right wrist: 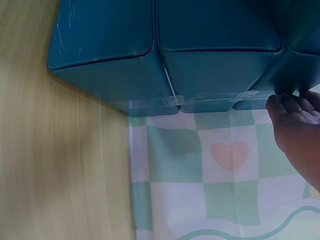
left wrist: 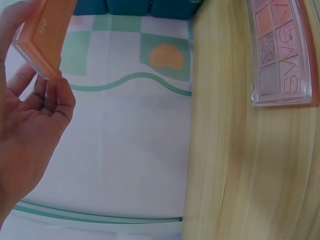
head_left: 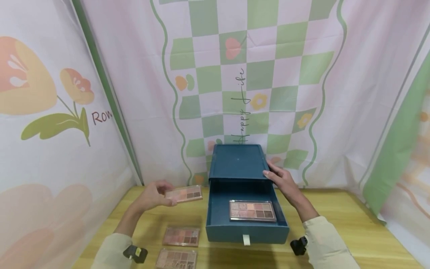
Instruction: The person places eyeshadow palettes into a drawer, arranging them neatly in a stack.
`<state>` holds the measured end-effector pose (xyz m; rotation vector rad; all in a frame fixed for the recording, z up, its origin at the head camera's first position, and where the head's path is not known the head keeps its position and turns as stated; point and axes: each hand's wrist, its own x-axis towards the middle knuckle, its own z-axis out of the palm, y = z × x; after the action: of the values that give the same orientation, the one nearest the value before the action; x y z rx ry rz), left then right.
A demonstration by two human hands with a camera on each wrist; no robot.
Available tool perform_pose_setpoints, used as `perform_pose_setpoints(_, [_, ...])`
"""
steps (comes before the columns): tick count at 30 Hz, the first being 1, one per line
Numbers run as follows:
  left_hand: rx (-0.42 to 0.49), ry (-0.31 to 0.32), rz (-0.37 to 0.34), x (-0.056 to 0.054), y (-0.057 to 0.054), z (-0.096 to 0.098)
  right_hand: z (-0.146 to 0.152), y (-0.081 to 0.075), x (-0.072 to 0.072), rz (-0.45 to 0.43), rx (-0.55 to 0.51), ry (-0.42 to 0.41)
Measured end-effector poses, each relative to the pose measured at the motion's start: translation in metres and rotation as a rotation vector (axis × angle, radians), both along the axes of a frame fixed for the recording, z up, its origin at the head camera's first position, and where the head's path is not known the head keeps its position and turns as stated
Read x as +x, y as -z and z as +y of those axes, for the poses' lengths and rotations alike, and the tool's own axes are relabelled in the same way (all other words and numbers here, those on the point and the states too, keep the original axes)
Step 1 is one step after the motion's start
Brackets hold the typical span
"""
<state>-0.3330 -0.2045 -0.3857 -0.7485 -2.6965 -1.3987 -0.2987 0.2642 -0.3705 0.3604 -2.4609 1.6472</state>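
Observation:
A dark teal box (head_left: 237, 162) stands at the back of the wooden table (head_left: 342, 220), its drawer (head_left: 218, 224) pulled out toward me. One eyeshadow palette (head_left: 252, 210) lies flat in the drawer. My left hand (head_left: 155, 195) holds a second palette (head_left: 184, 194) in the air to the left of the drawer, pinched by its end (left wrist: 42, 37). My right hand (head_left: 280, 178) rests with straight fingers on the box's right top edge; in the right wrist view its fingertips (right wrist: 287, 102) touch the teal box (right wrist: 165, 50).
Two more palettes lie on the table in front of me at the left, one (head_left: 181, 236) (left wrist: 280, 50) behind the other (head_left: 176, 259). Printed fabric (head_left: 235, 74) walls the table in at the back and on both sides.

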Motion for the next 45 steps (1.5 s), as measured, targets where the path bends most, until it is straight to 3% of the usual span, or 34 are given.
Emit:
perform_pose_setpoints(18, [0.032,0.067,0.060,0.013,-0.025,0.002,-0.002,-0.002,0.000,0.003,0.000,0.002])
perform_pose_setpoints(29, [0.067,0.169,0.131,0.022,-0.041,0.011,-0.001,-0.001,0.000,0.009,0.009,0.000])
perform_pose_setpoints(38, [0.070,0.205,0.178,0.032,-0.051,0.033,-0.001,0.000,0.001,0.000,0.015,-0.004])
perform_pose_setpoints(45, [0.009,0.193,0.144,0.036,-0.057,0.059,-0.001,-0.001,0.001,-0.004,0.026,0.000])
